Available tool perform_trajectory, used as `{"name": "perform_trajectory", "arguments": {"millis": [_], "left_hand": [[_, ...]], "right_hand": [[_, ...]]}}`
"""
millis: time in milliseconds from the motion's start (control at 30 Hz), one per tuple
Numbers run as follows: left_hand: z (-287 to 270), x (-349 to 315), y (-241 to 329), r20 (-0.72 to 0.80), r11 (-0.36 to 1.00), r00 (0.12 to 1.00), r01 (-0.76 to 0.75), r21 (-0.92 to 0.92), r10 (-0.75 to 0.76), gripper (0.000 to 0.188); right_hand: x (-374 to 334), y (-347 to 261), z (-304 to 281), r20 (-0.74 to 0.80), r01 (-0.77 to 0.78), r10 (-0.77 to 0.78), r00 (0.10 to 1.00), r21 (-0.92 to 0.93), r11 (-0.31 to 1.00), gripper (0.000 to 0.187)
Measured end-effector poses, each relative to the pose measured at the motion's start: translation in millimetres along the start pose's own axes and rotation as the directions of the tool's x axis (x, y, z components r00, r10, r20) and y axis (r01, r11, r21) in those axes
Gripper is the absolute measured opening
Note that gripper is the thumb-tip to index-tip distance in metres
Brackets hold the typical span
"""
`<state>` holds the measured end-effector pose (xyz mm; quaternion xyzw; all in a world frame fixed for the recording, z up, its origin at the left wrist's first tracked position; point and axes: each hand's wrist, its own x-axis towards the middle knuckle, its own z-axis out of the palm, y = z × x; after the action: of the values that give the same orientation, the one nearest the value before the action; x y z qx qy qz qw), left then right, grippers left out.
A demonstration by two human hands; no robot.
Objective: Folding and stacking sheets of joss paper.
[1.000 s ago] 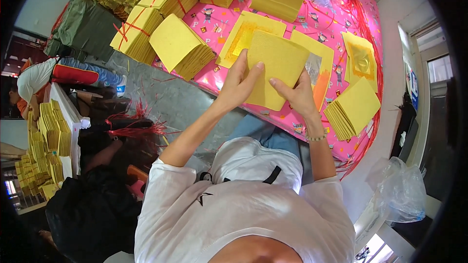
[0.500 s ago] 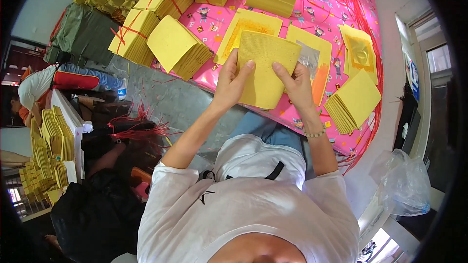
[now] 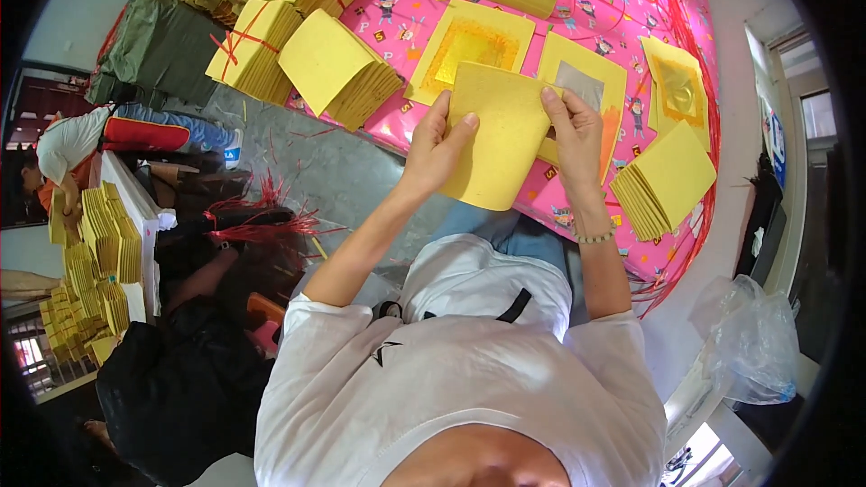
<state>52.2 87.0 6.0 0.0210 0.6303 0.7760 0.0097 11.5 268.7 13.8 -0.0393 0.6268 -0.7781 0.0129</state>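
My left hand (image 3: pixel 437 146) clamps the left side of a yellow paper (image 3: pixel 501 137), folded sheet or thin stack, can't tell, while my right hand (image 3: pixel 577 131) pinches its upper right corner. Likely a squaring or folding step, calling for even pressure along the edges. Paper sits above the near edge of the pink tablecloth (image 3: pixel 538 194); beyond, a gold-patched sheet (image 3: pixel 474 43), then red-tied bundles (image 3: pixel 257 41).

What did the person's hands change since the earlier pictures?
The fingers of the right hand moved up the right side of the yellow paper, to its top right corner. The left hand stayed at the left edge. Both hands hold the paper in every picture. The tied yellow bundles and fanned stack stayed on the pink table cover.
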Motion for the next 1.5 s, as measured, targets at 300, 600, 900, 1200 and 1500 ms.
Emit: {"name": "perform_trajectory", "arguments": {"millis": [300,600,900,1200,1500], "left_hand": [[-11,0,-2,-0.043,0.999,0.999,-0.017,-0.040,0.015,0.025],[-20,-4,2,-0.057,0.996,0.998,0.031,-0.086,-0.036,0.030],[-21,-8,0,-0.117,0.996,0.993,0.020,-0.087,-0.030,0.035],[-24,-13,4,-0.189,0.996,0.981,-0.050,-0.076,0.034,0.025],[-24,-15,8,-0.236,0.991,0.966,-0.124,-0.051,0.109,0.023]], "right_hand": [[-15,2,-4,0.246,-0.220,0.254,0.935,-0.158,0.963,0.026],[-21,10,9,0.262,-0.239,0.258,0.930,-0.105,0.965,0.023],[-28,14,14,0.311,-0.234,0.249,0.917,-0.086,0.968,0.025],[-35,11,21,0.340,-0.361,0.376,0.862,-0.108,0.926,0.024],[-40,25,23,0.364,-0.364,0.359,0.859,-0.057,0.929,0.021]]}}
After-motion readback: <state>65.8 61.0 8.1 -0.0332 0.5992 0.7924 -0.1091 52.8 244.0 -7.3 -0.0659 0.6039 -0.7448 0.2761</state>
